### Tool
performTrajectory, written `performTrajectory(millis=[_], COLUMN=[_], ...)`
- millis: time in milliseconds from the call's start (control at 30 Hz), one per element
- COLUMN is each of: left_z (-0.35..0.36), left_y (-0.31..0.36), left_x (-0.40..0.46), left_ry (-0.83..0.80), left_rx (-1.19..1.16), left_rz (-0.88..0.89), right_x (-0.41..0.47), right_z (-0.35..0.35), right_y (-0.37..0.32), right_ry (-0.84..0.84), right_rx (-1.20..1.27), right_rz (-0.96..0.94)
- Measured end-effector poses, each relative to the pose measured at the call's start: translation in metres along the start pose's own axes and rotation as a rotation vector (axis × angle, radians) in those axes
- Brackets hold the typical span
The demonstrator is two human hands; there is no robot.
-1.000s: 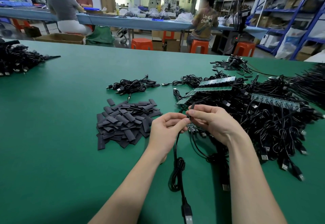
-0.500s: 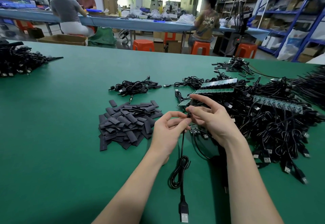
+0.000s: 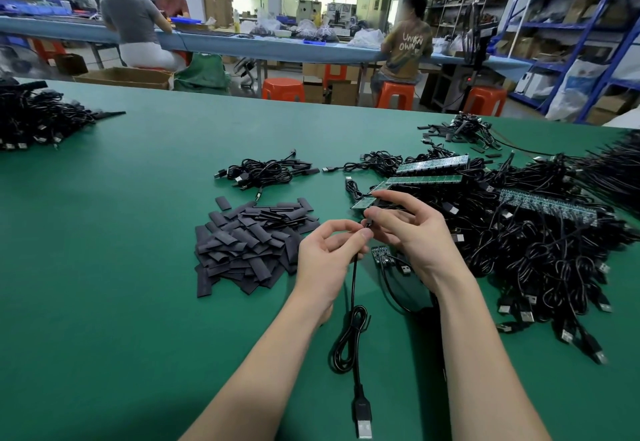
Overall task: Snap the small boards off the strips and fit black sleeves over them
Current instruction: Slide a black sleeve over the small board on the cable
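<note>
The flat, limp black sleeves (image 3: 251,243) lie heaped left of my left hand (image 3: 325,260), which pinches the light, floppy cable (image 3: 353,288) near its end, while my right hand (image 3: 412,232) nips the small, brittle-looking board (image 3: 369,222) by its edges.

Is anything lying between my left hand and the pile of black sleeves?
Nothing visible: only bare green table separates the left hand from the pile of black sleeves. That hand is pinching a cable, though.
</note>
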State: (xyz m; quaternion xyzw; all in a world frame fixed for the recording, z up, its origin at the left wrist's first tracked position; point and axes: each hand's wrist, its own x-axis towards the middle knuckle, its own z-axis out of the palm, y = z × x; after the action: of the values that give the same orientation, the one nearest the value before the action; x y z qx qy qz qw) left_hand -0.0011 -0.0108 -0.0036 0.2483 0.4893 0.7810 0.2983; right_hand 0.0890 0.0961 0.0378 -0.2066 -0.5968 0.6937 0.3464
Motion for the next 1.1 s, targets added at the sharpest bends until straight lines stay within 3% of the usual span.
performTrajectory(millis=[1100], left_z=[0.0002], left_y=[0.0003], left_x=[0.0], left_ry=[0.05], left_rx=[0.025], left_rz=[0.047], right_x=[-0.004], right_z=[0.0024], right_y=[0.0037], right_ry=[-0.014], right_rx=[0.169], right_rz=[0.085])
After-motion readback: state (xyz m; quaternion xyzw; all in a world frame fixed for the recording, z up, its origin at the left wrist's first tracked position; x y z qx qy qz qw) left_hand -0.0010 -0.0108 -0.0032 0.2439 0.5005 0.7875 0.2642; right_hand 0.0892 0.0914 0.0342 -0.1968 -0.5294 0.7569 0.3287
